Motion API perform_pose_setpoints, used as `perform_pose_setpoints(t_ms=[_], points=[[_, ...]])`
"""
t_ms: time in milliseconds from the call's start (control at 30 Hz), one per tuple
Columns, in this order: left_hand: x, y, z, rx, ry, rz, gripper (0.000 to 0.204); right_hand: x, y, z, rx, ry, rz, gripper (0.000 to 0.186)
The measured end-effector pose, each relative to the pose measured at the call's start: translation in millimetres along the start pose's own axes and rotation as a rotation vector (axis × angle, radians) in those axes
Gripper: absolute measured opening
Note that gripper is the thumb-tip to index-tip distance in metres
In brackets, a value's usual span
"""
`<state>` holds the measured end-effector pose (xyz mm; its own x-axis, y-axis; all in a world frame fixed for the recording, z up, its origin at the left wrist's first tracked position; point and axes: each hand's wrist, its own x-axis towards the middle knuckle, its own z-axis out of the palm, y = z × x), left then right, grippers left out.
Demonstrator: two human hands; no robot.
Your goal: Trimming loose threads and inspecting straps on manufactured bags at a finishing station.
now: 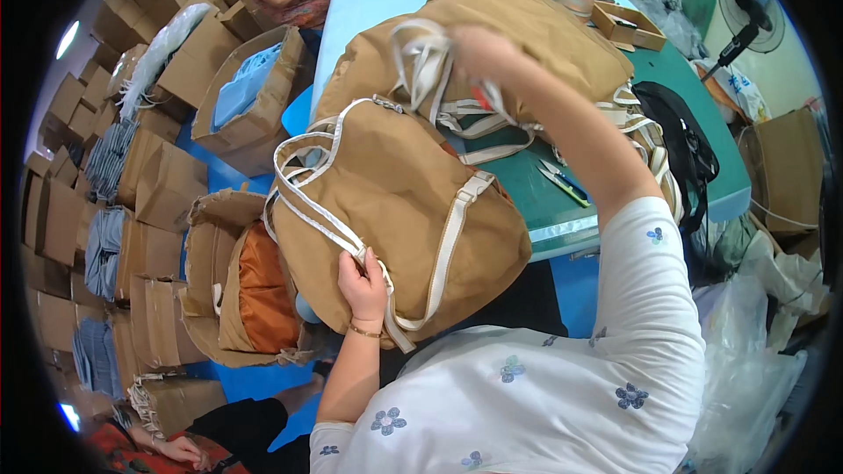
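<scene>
While the left hand (pixel 363 288) curls closed around a white strap (pixel 334 230) of the tan bag (pixel 395 184) at the tabletop's (pixel 518 183) near edge, the right hand (pixel 483 53), beside far pale straps (pixel 424 61), is too blurred to judge; strap handling appears underway, calling for slack control.

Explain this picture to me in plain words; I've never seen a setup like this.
There is no robot here: a person works with two bare hands. The one picture comes from a wide fisheye camera worn on the person's head and looking down, so straight edges bend near the rim.

The left hand grips a white strap on the nearer tan bag. The right hand is blurred; it appears to hold a bunch of white straps.

On the green tabletop lie more tan fabric, a slim pointed tool and an open cardboard tray. Cardboard boxes fill the left side.
</scene>
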<state>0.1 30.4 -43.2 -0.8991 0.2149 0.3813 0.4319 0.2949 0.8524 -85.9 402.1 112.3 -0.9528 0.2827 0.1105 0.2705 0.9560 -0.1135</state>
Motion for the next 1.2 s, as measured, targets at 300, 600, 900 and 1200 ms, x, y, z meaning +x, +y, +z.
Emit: perform_pose_setpoints(t_ms=[300,600,900,1200], points=[[-3,-1,8,0.121,0.017,0.118,0.017,-10,-27,123,-0.101,0.400,-0.496,0.050],[-8,-7,3,0.102,0.033,0.148,0.015,24,-42,92,0.022,0.577,-0.240,0.022],[-12,-24,2,0.196,0.019,0.268,0.018,45,10,-13,0.320,0.790,0.101,0.044],[-19,-21,-6,0.223,0.025,0.214,0.023,100,151,47,0.963,1.057,0.332,0.027]])
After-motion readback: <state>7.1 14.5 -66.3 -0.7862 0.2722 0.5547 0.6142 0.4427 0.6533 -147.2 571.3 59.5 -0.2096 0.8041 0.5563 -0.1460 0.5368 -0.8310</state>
